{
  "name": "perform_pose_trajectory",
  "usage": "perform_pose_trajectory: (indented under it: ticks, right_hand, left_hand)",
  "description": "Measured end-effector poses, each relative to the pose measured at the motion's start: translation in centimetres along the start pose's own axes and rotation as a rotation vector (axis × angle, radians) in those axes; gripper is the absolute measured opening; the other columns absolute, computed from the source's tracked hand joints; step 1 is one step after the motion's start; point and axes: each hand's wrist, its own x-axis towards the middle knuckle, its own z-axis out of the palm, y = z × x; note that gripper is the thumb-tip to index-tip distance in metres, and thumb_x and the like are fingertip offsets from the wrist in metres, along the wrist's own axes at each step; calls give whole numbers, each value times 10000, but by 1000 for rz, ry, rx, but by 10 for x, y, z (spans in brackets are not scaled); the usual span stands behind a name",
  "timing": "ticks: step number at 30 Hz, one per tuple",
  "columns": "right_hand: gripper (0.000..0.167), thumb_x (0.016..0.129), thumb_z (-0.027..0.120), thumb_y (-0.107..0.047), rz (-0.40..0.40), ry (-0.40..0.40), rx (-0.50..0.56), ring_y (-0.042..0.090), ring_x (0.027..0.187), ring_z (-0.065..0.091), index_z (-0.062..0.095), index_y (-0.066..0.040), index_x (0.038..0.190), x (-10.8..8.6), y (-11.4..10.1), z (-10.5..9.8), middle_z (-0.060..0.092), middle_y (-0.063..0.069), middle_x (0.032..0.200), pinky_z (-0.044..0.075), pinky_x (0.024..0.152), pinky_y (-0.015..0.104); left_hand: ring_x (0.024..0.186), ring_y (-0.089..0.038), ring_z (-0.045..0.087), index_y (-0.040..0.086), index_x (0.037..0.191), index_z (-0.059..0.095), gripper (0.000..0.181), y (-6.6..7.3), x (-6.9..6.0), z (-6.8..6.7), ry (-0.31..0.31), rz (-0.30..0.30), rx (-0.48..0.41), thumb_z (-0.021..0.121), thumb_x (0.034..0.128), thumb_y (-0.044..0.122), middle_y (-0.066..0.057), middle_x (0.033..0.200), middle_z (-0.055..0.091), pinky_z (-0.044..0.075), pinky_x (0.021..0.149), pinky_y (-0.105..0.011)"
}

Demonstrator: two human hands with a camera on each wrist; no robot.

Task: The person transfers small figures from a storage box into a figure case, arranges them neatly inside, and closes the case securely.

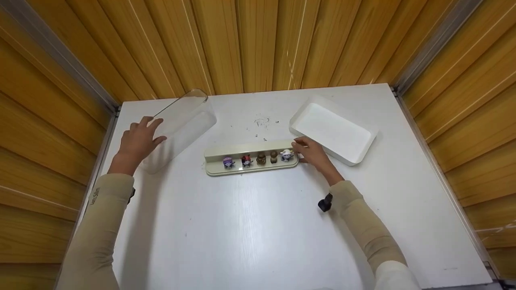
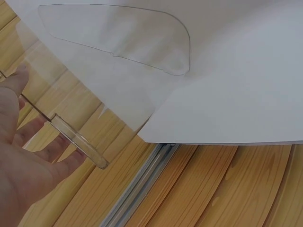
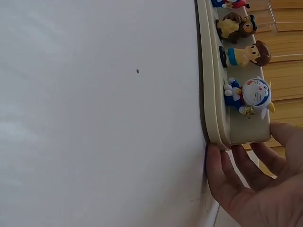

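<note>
My left hand (image 1: 138,139) holds a clear plastic cover (image 2: 79,141) by its edge at the left of the table. Its thumb lies on one side and the fingers on the other. The cover stands tilted, its outline faint in the head view. At the table's middle sits a long cream display base (image 1: 213,169), carrying several small figurines in a row. Among them are a purple-topped figure (image 1: 228,162), a brown-haired one (image 3: 246,54) and a white-and-blue cat figure (image 3: 253,94). My right hand (image 1: 313,154) grips the base's right end, thumb at the back corner and fingers around the end.
A white open box (image 1: 334,131) lies at the back right, just beyond my right hand. Dark scuffs (image 1: 262,121) mark the white table (image 1: 250,225) behind the base. Wood-patterned walls (image 1: 258,44) enclose the table at the back and both sides.
</note>
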Motion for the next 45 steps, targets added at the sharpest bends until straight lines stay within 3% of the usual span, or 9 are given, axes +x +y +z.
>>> perform_pose_trajectory:
  ticks: [7,19,27,38,45]
  right_hand:
    - [561,1030,610,-380,95,-65,105,321,1299,534,492,-40,1459,1,-3,-10,532,182,1405,537,991,449]
    - [463,1003,656,-371,93,-30,119,296,1224,587,594,-56,1337,-2,-5,-12,592,153,1308,579,914,400]
    - [536,1005,653,-379,126,-63,148,302,1253,568,537,-35,1399,-1,-6,-16,569,164,1337,556,961,423]
    - [460,999,668,-367,208,-83,193,271,1209,607,581,-41,1312,6,-10,-16,606,156,1307,554,963,433]
    - [453,997,670,-367,234,-93,186,284,1237,596,585,-49,1308,7,-8,-15,600,156,1335,554,961,452]
  left_hand:
    - [1275,-601,418,122,1535,389,607,0,1,-1,1,-3,-47,653,1015,292,-275,1538,336,434,938,-725]
    - [1245,-608,420,149,1528,418,641,3,3,-9,-57,-82,-255,722,971,239,-322,1533,340,409,941,-747]
    - [1241,-608,416,125,1517,429,638,6,6,-11,-69,-86,-265,733,961,200,-330,1510,369,396,957,-745]
    - [1210,-592,437,154,1505,409,674,11,8,-13,-59,-124,-245,762,934,204,-366,1427,406,428,911,-763]
    - [1199,-593,419,191,1500,411,671,19,2,-15,-31,-127,-220,763,929,219,-368,1400,422,451,855,-764]
